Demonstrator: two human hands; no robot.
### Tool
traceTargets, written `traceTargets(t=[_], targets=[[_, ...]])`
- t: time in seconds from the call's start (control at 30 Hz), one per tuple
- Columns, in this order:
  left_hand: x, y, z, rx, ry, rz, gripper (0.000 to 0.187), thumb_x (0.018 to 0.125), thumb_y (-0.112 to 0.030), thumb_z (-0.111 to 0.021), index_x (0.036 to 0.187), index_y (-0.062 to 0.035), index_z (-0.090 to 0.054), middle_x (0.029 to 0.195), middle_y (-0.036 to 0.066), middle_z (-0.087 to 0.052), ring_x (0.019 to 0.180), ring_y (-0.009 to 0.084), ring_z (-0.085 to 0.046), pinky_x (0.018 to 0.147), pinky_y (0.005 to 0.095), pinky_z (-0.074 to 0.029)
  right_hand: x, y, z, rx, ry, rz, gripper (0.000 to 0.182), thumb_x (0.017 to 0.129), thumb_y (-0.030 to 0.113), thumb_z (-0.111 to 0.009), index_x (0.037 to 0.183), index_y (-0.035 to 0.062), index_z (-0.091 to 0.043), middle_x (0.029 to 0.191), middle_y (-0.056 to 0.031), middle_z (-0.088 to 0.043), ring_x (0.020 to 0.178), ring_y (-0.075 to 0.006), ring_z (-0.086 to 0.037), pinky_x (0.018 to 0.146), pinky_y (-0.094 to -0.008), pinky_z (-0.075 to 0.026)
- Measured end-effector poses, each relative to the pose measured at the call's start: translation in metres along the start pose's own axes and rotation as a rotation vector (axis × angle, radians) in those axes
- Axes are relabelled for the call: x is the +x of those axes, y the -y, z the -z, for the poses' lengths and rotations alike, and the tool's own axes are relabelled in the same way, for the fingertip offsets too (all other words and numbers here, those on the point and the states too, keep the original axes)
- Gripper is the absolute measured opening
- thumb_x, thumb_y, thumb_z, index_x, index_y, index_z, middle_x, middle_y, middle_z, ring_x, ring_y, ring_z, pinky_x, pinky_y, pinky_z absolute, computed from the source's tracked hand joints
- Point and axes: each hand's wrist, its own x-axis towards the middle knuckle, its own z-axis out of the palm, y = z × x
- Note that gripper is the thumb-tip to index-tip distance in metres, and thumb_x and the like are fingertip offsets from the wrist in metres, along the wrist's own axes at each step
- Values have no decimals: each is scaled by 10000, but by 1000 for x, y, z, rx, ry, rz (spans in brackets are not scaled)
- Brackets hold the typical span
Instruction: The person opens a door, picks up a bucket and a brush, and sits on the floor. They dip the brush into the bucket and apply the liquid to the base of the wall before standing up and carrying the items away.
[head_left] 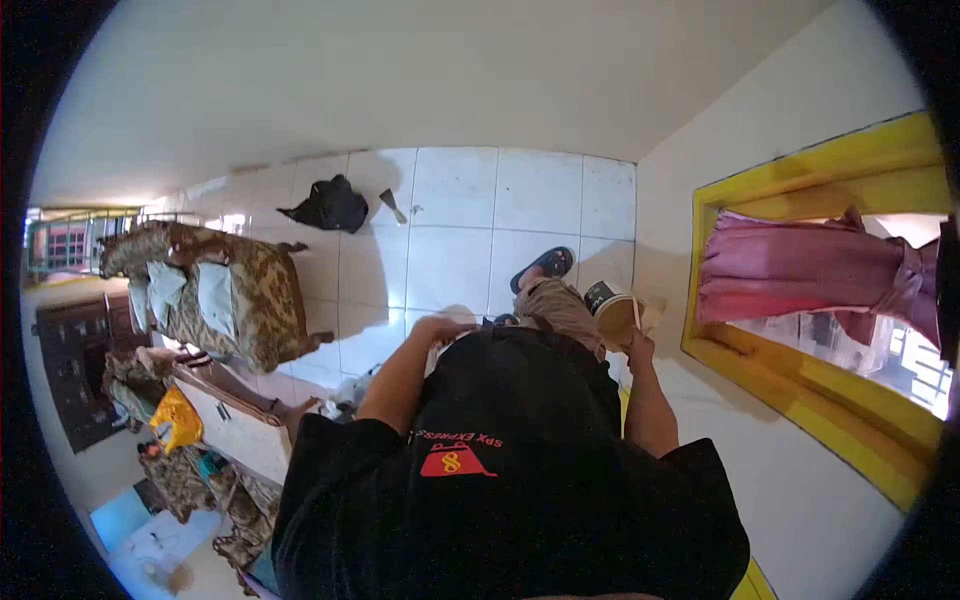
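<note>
Holding paper cup (pixel 612 312) in my right hand (pixel 638 345), fingers closed on its base, mouth tilted toward floor; left hand (pixel 437 330) well apart at waist, curled, grip unclear.

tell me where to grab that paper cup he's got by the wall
Grip the paper cup around its side wall, near the middle, coming from the right as the right hand sits now. It lies tilted with the open mouth facing the camera, so the rim would crush; the round wall fits a wrapped palm.
</note>
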Motion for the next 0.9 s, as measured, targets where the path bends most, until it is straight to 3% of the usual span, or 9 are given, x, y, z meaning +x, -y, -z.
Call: traceTargets(t=[0.17, 0.37, 0.53, 0.6, 0.67, 0.7, 0.73, 0.77, 0.9], targets=[[41, -23, 56, 69, 0, -171, 670, 795, -615, -426, 984, 0, -612, 890, 213, -618, 777, 290, -599, 686, 419, -472, 50, 41, -36, 180, 53, -146, 329, 793, 298, -603, 940, 9, -549, 710, -94, -530, 541, -202, -530, 446, -300, -456], [-22, -75, 118, 588, -426, -655, 341, 844, -244, -411, 689, 26, -551, 749, 208, -611, 729, 392, -599, 660, 476, -478, 122, 44, -26, -174, 195, -9, 340, 740, 306, -655, 920, 26, -587, 653, -51, -543, 562, -177, -523, 462, -333, -443], [-89, -147, 162, 554, -332, -554, 410, 868, -341, -407, 826, 16, -604, 801, 233, -609, 769, 396, -589, 722, 472, -460, 198, -64, -28, -225, 59, -8, 329, 765, 247, -635, 984, 7, -580, 785, -78, -587, 618, -200, -565, 481, -335, -468], [-116, -174, 182, 548, -265, -490, 425, 873, -355, -399, 843, 13, -610, 816, 237, -608, 789, 394, -586, 736, 472, -454, 184, -53, -33, -80, -137, -121, 340, 774, 244, -629, 1025, 22, -571, 914, -103, -589, 702, -221, -586, 519, -349, -496], [-111, -184, 203, 605, -172, -441, 441, 877, -368, -390, 860, 11, -615, 832, 240, -607, 809, 393, -582, 750, 472, -447, 115, 78, -60, -164, -180, -197, 470, 763, 308, -620, 1070, -40, -545, 973, -138, -594, 811, -252, -581, 695, -358, -475], [-94, -182, 214, 646, -170, -482, 447, 881, -371, -381, 850, 8, -617, 835, 238, -608, 820, 393, -580, 750, 471, -447, 136, 32, -63, -230, -239, -120, 543, 738, 342, -626, 1074, -74, -532, 972, -158, -596, 839, -254, -579, 742, -338, -453], [-80, -188, 229, 689, -164, -521, 454, 884, -374, -372, 840, 5, -619, 839, 236, -609, 832, 392, -577, 750, 470, -447, 116, 75, -75, -156, -278, -171, 539, 729, 341, -626, 1037, -93, -537, 934, -177, -605, 833, -247, -577, 741, -344, -459], [-77, -201, 245, 769, -114, -511, 469, 884, -382, -370, 818, 9, -620, 840, 237, -608, 830, 395, -577, 751, 471, -447, 122, 51, -78, -215, -362, 152, 525, 733, 326, -614, 1034, -97, -535, 895, -188, -614, 807, -251, -587, 717, -341, -471], [-39, -224, 305, 1071, 97, -487, 510, 866, -428, -388, 815, 23, -621, 859, 253, -603, 837, 403, -576, 766, 469, -447, 96, 81, -112, -90, -484, -93, 515, 744, 344, -617, 1016, -89, -550, 857, -173, -623, 711, -254, -624, 565, -332, -490]])
